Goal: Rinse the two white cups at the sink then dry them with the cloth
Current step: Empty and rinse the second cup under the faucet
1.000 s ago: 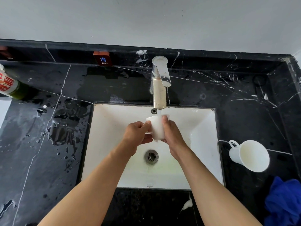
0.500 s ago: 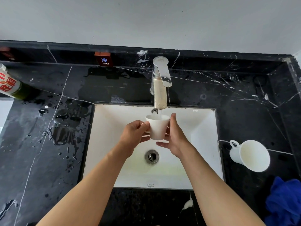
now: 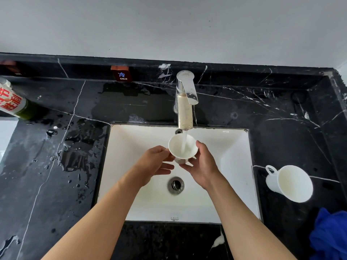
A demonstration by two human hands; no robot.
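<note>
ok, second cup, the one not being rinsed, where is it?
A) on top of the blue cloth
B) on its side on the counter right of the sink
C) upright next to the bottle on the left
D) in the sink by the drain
B: the second cup lies tipped on the counter right of the sink, mouth toward the camera, apart from the blue cloth.
</note>
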